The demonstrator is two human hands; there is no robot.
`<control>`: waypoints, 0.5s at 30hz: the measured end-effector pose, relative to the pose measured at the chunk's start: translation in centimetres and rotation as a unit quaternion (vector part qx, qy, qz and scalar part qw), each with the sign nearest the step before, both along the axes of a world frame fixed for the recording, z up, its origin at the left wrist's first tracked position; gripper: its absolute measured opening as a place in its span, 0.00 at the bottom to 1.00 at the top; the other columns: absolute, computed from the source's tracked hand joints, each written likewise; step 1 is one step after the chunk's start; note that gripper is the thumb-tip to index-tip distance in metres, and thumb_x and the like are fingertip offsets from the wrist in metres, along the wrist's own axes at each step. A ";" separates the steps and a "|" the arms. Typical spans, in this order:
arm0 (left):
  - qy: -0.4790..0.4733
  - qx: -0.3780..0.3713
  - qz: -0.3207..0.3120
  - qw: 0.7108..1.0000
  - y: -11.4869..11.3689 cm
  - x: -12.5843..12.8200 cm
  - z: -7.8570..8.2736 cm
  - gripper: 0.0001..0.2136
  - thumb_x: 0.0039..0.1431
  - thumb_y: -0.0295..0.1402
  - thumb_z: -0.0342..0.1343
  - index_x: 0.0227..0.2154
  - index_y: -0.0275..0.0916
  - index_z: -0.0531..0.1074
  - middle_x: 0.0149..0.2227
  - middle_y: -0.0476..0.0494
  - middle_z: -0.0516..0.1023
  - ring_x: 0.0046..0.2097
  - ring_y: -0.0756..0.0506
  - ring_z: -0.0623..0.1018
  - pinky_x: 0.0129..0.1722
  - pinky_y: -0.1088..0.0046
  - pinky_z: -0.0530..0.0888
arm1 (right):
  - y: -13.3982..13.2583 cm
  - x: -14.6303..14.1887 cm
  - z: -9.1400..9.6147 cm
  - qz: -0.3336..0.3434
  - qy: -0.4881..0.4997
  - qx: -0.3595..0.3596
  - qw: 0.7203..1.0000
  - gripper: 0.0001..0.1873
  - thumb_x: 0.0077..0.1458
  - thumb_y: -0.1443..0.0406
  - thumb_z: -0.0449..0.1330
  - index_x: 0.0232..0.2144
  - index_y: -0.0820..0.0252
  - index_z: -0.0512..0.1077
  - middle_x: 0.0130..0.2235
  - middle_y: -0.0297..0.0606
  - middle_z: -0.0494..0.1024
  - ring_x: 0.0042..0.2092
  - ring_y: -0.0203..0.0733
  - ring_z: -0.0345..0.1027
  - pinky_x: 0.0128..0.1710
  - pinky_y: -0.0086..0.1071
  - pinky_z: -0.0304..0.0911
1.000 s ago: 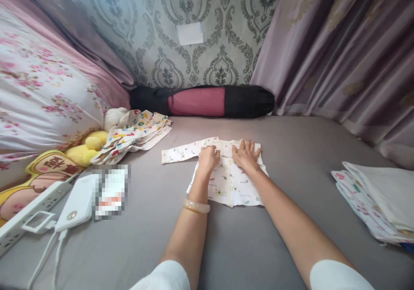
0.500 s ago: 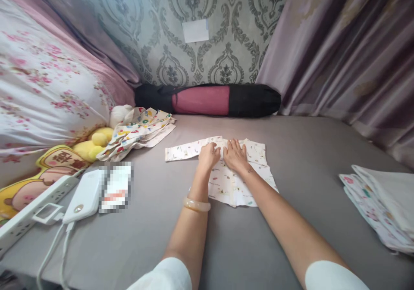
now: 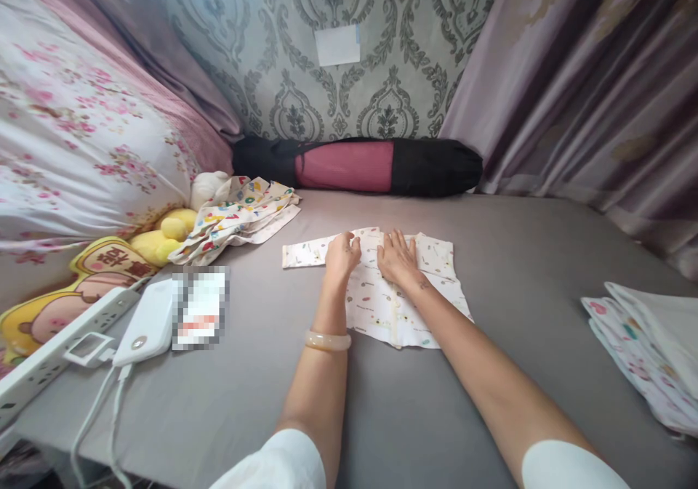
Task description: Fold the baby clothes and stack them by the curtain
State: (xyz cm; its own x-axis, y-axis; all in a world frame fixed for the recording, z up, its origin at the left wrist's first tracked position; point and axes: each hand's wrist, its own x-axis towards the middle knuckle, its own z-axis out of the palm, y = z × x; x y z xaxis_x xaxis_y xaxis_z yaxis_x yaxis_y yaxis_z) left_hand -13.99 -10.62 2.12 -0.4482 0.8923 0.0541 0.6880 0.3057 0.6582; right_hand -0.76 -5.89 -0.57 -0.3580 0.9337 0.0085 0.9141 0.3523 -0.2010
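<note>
A small long-sleeved baby shirt (image 3: 376,307), white with tiny coloured prints, lies spread on the grey bed surface. One sleeve (image 3: 304,253) stretches out to the left; the other side looks folded inward across the top. My right hand (image 3: 398,256) rests flat on the upper middle of the shirt, fingers extended. Beside it, my left hand (image 3: 342,255) touches the shirt where the left sleeve begins, its fingers bent and the thumb apart. The fingertips of my left hand are partly hidden. A pale bangle (image 3: 327,341) circles my left wrist.
A rolled black and pink bag (image 3: 346,166) lies along the wall. Left are a crumpled patterned cloth (image 3: 240,213), plush toys (image 3: 163,236), a power strip (image 3: 65,351) and a white power bank (image 3: 148,322) with cables. Folded clothes (image 3: 648,351) lie at the right.
My left hand has slid a little left along the shirt, away from my right hand. My right hand stays pressed on the shirt. The view has shifted slightly.
</note>
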 end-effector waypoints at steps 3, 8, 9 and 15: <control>-0.002 0.002 0.017 1.000 -0.1 -0.5 0.1 0.16 0.64 0.35 0.47 0.47 0.36 0.76 0.47 0.34 0.80 0.51 0.38 0.77 0.50 0.65 0.70 | -0.1 -1.0 0.1 0.036 0.017 0.017 0.999 0.32 0.67 0.61 0.37 0.68 0.71 0.50 0.70 0.49 0.47 0.71 0.48 0.35 0.68 0.50 0.28; -0.014 0.005 0.062 0.998 -0.3 -1.6 -0.1 0.14 0.64 0.35 0.48 0.45 0.39 0.76 0.47 0.35 0.80 0.52 0.38 0.76 0.50 0.63 0.70 | -0.5 -2.6 -0.3 0.065 0.029 0.015 0.997 0.33 0.67 0.59 0.37 0.67 0.74 0.50 0.70 0.50 0.47 0.71 0.48 0.34 0.68 0.50 0.28; -0.017 0.007 0.069 0.997 -0.4 -1.8 -0.1 0.14 0.64 0.35 0.48 0.45 0.39 0.76 0.47 0.35 0.80 0.52 0.38 0.76 0.50 0.64 0.69 | -0.6 -2.7 -0.5 0.065 0.031 0.015 0.997 0.33 0.67 0.59 0.37 0.67 0.74 0.50 0.70 0.50 0.47 0.71 0.48 0.34 0.68 0.49 0.28; -0.024 0.003 0.133 0.991 -1.0 -3.4 -0.2 0.15 0.64 0.35 0.47 0.47 0.37 0.75 0.47 0.32 0.79 0.53 0.38 0.75 0.52 0.63 0.68 | -0.8 -2.9 -1.7 0.057 0.040 0.031 0.997 0.33 0.67 0.59 0.37 0.67 0.75 0.51 0.70 0.48 0.48 0.71 0.45 0.34 0.68 0.46 0.29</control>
